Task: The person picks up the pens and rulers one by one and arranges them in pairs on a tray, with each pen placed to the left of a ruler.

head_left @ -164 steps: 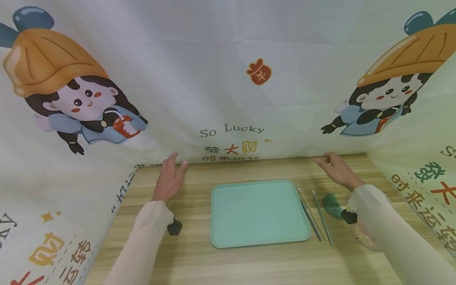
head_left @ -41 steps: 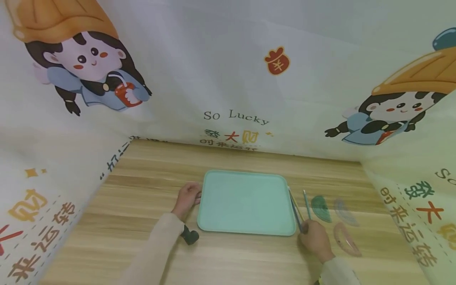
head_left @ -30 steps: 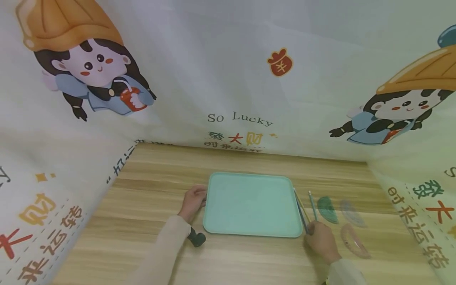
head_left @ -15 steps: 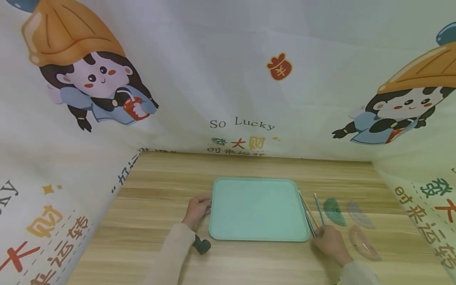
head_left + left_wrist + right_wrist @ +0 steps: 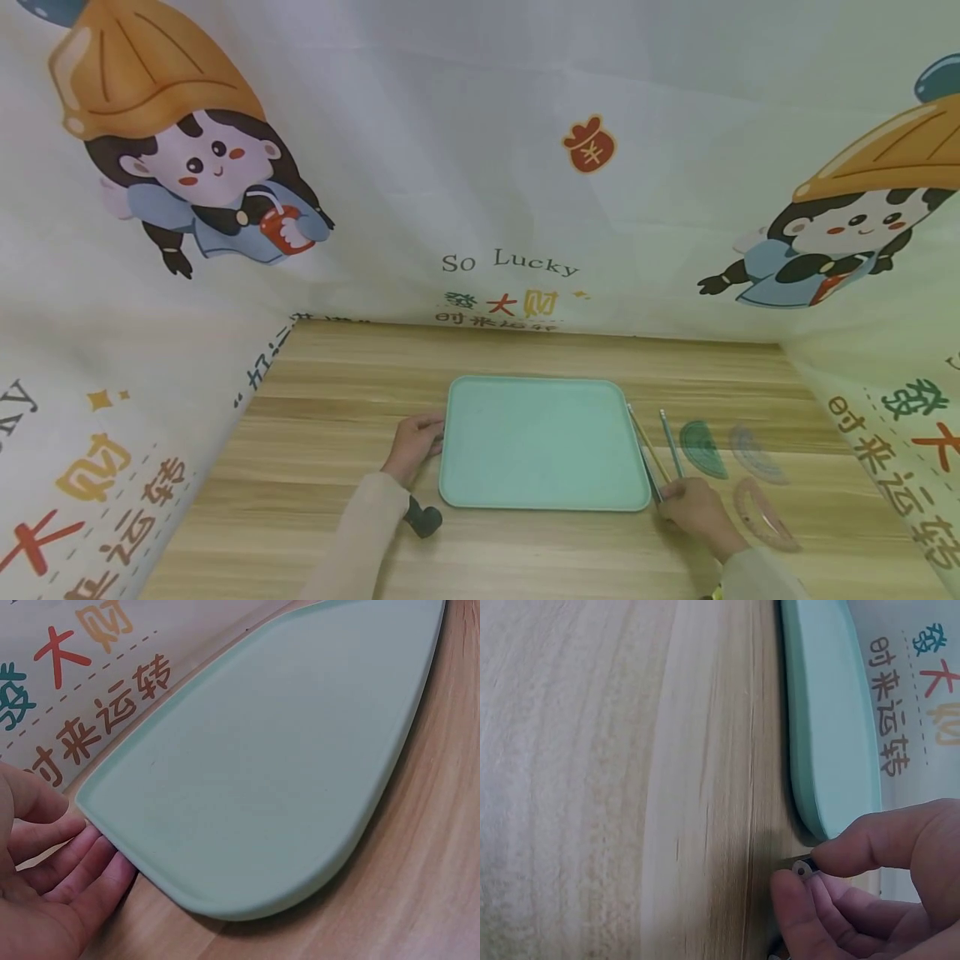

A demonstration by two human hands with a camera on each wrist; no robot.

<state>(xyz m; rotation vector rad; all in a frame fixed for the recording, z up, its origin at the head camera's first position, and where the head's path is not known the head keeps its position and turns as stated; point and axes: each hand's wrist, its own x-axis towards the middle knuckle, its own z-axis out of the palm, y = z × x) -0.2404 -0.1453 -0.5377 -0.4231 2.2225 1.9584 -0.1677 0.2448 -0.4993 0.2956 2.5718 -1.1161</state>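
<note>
A pale green tray [image 5: 545, 443] lies flat on the wooden table. My left hand [image 5: 414, 448] is at its left edge; in the left wrist view the extended fingers [image 5: 94, 866] touch the rim, with the thumb off the tray. Close to the tray's near right corner, my right hand [image 5: 697, 508] pinches a dark blue pencil [image 5: 652, 477] between thumb and index finger. The right wrist view shows that pencil's round end [image 5: 802, 868] at the fingertips. A yellow pencil [image 5: 651, 446] and a teal pencil [image 5: 671, 442] run towards the same hand, which hides their near ends.
Right of the pencils lie three see-through protractors: a green one [image 5: 703, 450], a pale bluish one [image 5: 756, 455] and a pink one [image 5: 765, 515]. A printed white cloth [image 5: 420, 208] hangs behind the table [image 5: 315, 500] and along both sides.
From near the back cloth, both hands have come down, the left to the tray's edge and the right to the pencils, where it now pinches one. Over the last second they stay nearly still.
</note>
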